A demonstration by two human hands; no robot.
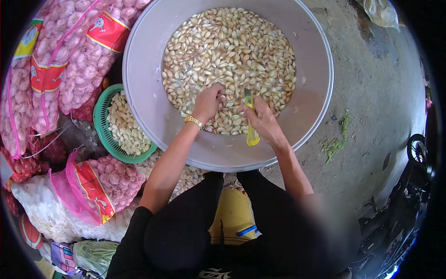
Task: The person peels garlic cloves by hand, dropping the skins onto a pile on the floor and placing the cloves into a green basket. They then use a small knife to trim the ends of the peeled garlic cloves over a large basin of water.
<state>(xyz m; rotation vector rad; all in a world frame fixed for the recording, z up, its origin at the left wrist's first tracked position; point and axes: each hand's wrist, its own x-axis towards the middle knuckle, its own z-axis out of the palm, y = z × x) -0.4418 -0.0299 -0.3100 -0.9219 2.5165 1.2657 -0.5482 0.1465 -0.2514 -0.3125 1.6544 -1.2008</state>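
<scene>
A wide grey basin (309,69) holds many garlic cloves (232,51) lying in water. My left hand (209,102), with a gold bracelet at the wrist, is over the near part of the cloves. Its fingers are curled together, and whatever is between them is hidden. To its right, my right hand (264,120) is closed around a yellow utility knife (252,135). The blade end of the knife points away from me, toward the far side of the basin.
Left of the basin stands a green basket (103,123) of peeled garlic cloves (124,128). Pink mesh sacks of garlic bulbs (79,69) are stacked beyond, with a smaller sack (114,179) nearer me. Green scraps (337,139) lie on the concrete floor at right, near a motorbike (395,232).
</scene>
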